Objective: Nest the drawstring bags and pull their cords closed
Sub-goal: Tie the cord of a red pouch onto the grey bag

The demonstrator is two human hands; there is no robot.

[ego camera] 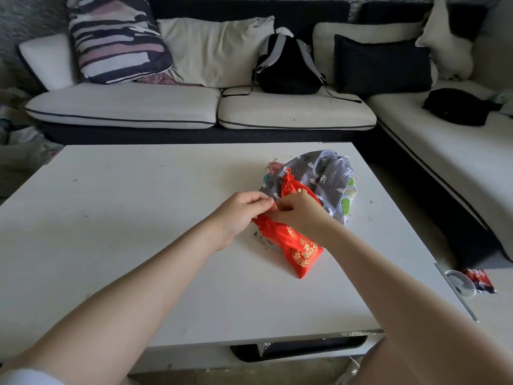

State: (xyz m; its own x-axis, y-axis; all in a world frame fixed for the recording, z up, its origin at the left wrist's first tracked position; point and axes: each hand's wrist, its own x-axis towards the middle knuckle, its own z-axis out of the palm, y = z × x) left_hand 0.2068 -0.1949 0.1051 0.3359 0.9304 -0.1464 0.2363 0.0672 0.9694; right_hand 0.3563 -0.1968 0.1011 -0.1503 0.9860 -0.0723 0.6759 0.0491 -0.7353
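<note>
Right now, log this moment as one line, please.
stage: closing red bag | left hand: pinching at its mouth | right hand: pinching at its mouth | grey bag: behind, on table

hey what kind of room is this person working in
Most likely a home living room: a corner sofa with throw cushions, a backpack left on it, and a low white coffee table where the hands work on drawstring bags.

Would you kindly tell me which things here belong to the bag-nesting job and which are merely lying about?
Job: red gold-printed drawstring bag, pinched by left hand and right hand; grey patterned cloth bag.

Lying about: black backpack, striped cushion, clear plastic lid.
</note>
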